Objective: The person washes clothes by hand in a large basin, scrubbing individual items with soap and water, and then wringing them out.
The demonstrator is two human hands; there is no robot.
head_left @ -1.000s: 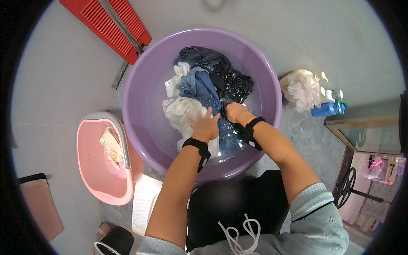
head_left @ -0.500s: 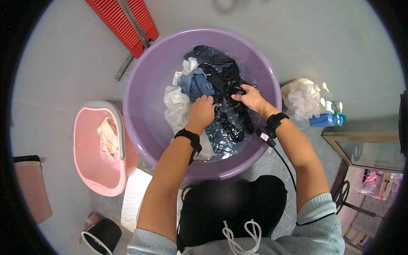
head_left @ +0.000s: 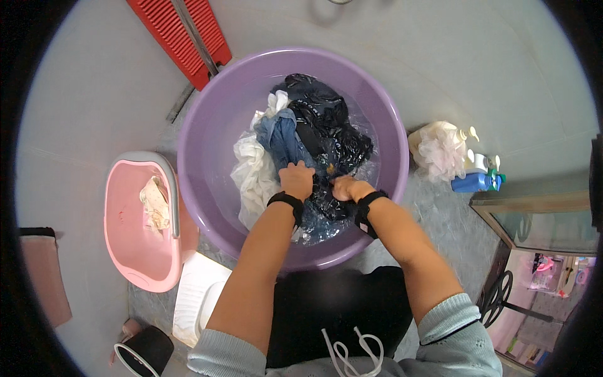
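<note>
A large purple basin holds water and a heap of wet laundry. My left hand is in it, fingers curled at the lower end of a blue denim garment, where it meets the dark cloth. To its right my right hand has its fingers closed on wet black clothing, fingertips partly sunk in the folds. White garments lie bunched along the heap's left side. Both wrists wear black straps.
Left of the basin stands a pink tub with a pale cloth inside. A red washboard-like ridged panel leans at the far left. On the right are a bath puff and several bottles. A black bucket sits lower left.
My right hand has moved down and left, nearer my left hand, and the black clothing has shifted with it. My left hand has moved slightly down. The view has shifted a little.
</note>
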